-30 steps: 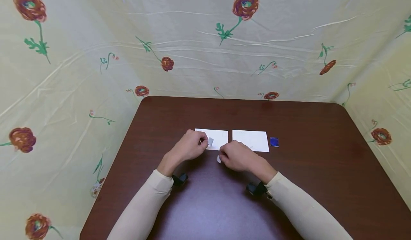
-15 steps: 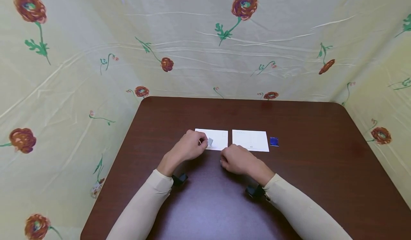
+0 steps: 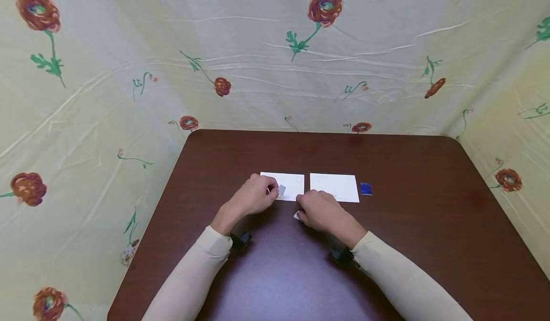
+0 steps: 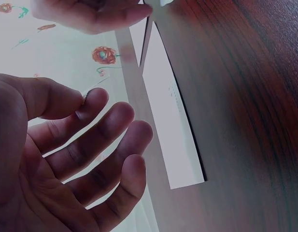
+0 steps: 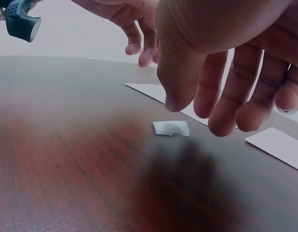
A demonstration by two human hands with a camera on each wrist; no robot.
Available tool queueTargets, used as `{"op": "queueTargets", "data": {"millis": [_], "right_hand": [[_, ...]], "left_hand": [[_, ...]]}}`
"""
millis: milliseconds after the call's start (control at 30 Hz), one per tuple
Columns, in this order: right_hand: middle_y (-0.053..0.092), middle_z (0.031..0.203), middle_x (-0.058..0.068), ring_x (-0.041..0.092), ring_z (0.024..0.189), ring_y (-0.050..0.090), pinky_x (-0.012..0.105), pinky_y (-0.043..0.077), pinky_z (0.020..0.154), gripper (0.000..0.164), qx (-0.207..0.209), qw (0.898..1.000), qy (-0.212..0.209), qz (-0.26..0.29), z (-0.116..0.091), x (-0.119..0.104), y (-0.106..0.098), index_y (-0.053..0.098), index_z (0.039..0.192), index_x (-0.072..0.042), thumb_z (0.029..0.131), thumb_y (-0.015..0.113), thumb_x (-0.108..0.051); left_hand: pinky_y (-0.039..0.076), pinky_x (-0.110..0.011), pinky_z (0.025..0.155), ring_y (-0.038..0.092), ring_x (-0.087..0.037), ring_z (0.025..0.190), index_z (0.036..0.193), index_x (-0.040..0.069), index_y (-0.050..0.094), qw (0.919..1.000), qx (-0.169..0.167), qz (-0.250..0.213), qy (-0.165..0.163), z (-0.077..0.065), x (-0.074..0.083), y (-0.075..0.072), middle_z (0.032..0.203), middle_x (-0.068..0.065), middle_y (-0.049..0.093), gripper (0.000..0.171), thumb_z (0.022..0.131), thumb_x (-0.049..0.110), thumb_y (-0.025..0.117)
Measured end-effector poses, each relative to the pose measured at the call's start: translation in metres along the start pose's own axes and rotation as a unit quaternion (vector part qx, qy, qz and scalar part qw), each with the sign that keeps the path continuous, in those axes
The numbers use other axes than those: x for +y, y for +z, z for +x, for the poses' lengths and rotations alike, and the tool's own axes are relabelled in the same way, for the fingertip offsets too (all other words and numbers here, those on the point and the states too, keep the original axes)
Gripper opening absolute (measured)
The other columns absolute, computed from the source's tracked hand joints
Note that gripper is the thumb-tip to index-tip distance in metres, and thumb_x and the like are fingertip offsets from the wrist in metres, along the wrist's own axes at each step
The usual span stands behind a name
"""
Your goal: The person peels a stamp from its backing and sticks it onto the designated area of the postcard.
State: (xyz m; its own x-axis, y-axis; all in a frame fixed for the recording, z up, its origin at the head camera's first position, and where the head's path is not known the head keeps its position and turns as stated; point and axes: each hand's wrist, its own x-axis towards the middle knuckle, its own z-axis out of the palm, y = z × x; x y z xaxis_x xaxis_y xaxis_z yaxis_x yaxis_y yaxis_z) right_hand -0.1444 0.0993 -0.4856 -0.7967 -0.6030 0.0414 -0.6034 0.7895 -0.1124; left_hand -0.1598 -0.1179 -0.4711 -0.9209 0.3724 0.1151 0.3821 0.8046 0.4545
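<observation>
My left hand (image 3: pixel 256 193) pinches a small pale grey, stamp-like piece (image 3: pixel 281 190) between thumb and index finger, over the left white card (image 3: pixel 294 181). In the left wrist view its other fingers are loosely bent, and only a thin light edge shows at the pinch. My right hand (image 3: pixel 321 209) hovers near the lower left corner of the right white card (image 3: pixel 334 186), its thumb and fingers apart. Under it, a small curled scrap of white paper (image 5: pixel 171 128) lies on the table, partly covered by the hand in the head view.
A small dark blue square (image 3: pixel 366 189) lies just right of the right card. The brown table (image 3: pixel 275 273) has rounded far corners. Behind and beside it hangs a flowered curtain (image 3: pixel 258 39). Dark wrist cameras (image 3: pixel 341 255) sit under both wrists.
My right hand drew slightly back toward me, then moved forward again, leaving the paper scrap on the table. My left hand has stayed in place with the pale piece.
</observation>
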Motion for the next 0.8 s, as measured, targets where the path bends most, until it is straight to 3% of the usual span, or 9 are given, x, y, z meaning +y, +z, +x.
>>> {"op": "queueTargets", "data": {"millis": [233, 367, 800], "right_hand": [[0.061, 0.069, -0.002, 0.015, 0.061, 0.056, 0.034, 0.045, 0.051, 0.006, 0.050, 0.999, -0.019, -0.007, 0.004, 0.002, -0.007, 0.066, 0.086, -0.015, 0.087, 0.068, -0.020], [0.064, 0.076, -0.003, 0.015, 0.061, 0.057, 0.033, 0.046, 0.053, 0.012, 0.083, 0.996, -0.032, -0.016, 0.008, 0.001, -0.009, 0.070, 0.096, -0.014, 0.086, 0.066, -0.018], [0.068, 0.083, -0.005, 0.013, 0.064, 0.060, 0.032, 0.050, 0.056, 0.011, 0.147, 0.988, -0.054, -0.005, 0.015, -0.008, -0.014, 0.073, 0.097, -0.016, 0.087, 0.068, -0.019]], "left_hand": [[0.044, -0.027, 0.060, 0.053, -0.011, 0.063, 0.079, 0.020, 0.068, 0.9999, -0.003, 0.008, 0.009, 0.002, 0.001, 0.000, 0.067, 0.006, 0.059, 0.015, 0.091, 0.016, 0.060], [0.044, -0.027, 0.060, 0.053, -0.012, 0.063, 0.078, 0.019, 0.068, 0.9998, -0.001, 0.007, 0.016, 0.002, 0.002, 0.000, 0.067, 0.006, 0.058, 0.015, 0.090, 0.015, 0.060], [0.045, -0.026, 0.061, 0.054, -0.010, 0.064, 0.079, 0.020, 0.068, 0.9992, -0.007, -0.008, 0.039, 0.004, 0.005, 0.004, 0.066, 0.008, 0.057, 0.015, 0.092, 0.015, 0.061]]}}
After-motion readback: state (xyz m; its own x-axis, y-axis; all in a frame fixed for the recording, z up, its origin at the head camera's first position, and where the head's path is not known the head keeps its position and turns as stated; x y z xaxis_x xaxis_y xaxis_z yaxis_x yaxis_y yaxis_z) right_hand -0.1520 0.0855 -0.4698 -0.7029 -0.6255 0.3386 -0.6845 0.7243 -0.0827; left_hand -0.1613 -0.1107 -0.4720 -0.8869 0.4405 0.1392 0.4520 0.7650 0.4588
